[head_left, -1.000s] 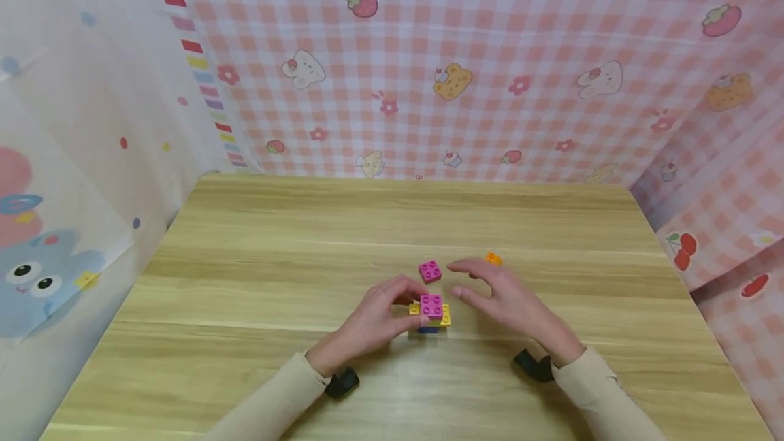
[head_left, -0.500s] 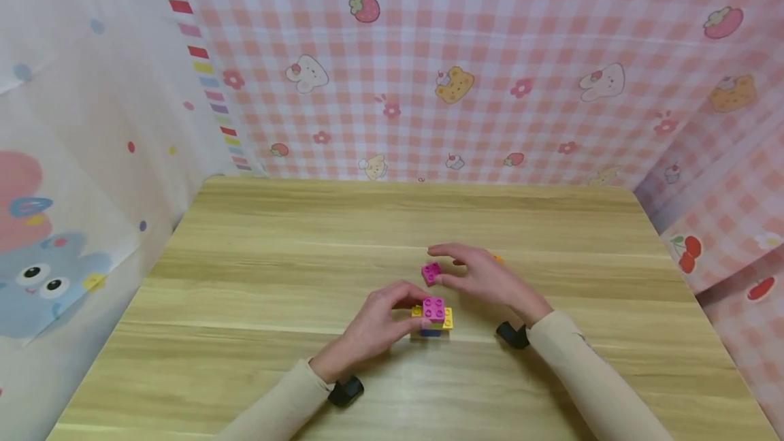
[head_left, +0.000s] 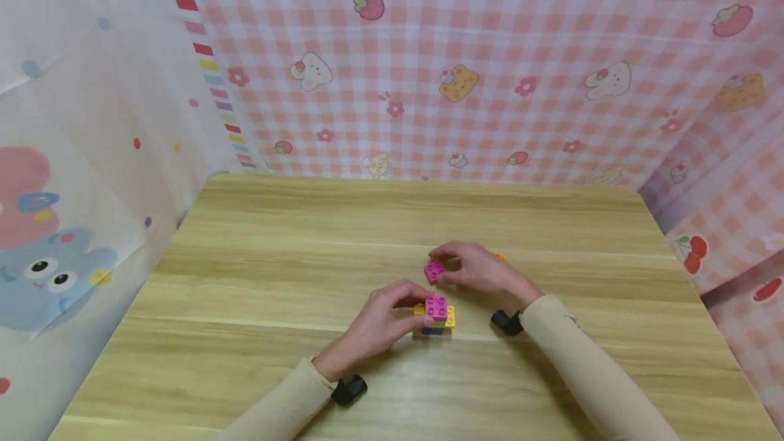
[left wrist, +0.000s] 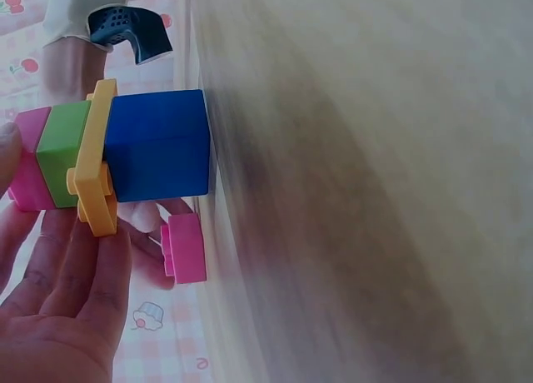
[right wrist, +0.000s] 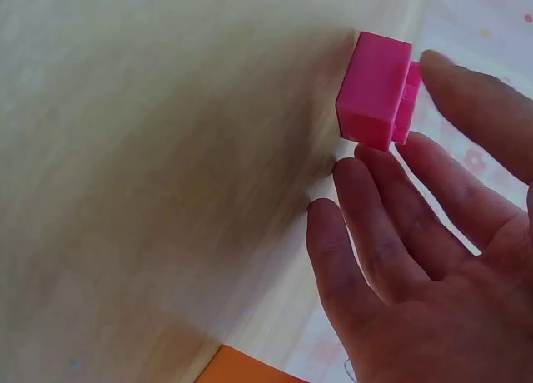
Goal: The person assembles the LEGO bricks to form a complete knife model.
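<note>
My left hand [head_left: 381, 318] grips a stack of toy building blocks near its top, thumb on the near side and fingers behind. The stack has a pink block [head_left: 436, 306] on top, then a green block [left wrist: 62, 154], a wide yellow block [left wrist: 96, 171] and a blue block [left wrist: 158, 146] at the bottom, at table level. Just beyond the stack, a loose pink block [right wrist: 371, 87] sits on the table. Around it reaches my right hand [head_left: 478, 267], thumb by its studs and fingers spread on the far side; a firm hold is not visible.
An orange block [head_left: 500, 257] lies behind the right hand, mostly hidden by it. The wooden table [head_left: 275, 250] ends at a pink checked cloth [head_left: 404, 39] at the back. A black device [head_left: 507, 322] is on the right wrist, another [head_left: 349, 390] on the left.
My right hand has moved left and around the loose pink block, its fingers now behind it. The left hand keeps its grip on the stack in the same place.
</note>
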{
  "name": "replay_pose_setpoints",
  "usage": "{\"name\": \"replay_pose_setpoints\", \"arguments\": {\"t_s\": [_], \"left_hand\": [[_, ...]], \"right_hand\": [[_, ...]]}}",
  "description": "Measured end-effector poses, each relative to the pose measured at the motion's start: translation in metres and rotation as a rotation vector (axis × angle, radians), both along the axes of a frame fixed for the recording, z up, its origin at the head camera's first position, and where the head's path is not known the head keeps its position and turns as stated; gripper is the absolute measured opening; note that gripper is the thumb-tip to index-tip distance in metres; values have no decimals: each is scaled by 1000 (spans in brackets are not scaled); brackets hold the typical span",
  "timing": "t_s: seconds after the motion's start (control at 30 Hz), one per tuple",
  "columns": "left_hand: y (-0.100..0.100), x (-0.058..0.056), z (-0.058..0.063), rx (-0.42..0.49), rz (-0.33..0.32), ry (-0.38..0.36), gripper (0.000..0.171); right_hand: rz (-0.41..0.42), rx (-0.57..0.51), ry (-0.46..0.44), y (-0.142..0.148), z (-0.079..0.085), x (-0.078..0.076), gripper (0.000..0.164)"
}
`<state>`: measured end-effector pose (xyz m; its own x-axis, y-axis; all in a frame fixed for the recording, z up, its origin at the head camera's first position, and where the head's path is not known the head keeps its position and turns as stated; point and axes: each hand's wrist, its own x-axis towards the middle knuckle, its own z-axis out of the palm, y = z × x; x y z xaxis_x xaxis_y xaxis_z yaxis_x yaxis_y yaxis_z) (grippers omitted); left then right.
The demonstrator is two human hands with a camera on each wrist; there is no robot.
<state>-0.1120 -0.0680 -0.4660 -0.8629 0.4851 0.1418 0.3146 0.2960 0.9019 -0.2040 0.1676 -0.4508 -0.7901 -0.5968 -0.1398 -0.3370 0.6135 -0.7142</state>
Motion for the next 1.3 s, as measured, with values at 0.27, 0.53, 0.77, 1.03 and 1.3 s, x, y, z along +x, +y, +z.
{"name": "replay_pose_setpoints", "arguments": {"t_s": [0.27,0.53,0.77,1.03,1.3], "left_hand": [[1,-2,2,-12,1,6,30],[1,-2,4,-13,5,-20,30],[0,-1,3,3,7,-15,29],[0,1,2,-1,5,-36,28],[0,0,2,6,11,-30,29]], "right_hand": [[5,55,99,0,-2,-1,38],[-47,34,106,4,-2,5,34],[-82,-49,119,8,3,19,34],[-98,-129,166,12,7,33,33],[-112,-171,200,14,13,42,35]]}}
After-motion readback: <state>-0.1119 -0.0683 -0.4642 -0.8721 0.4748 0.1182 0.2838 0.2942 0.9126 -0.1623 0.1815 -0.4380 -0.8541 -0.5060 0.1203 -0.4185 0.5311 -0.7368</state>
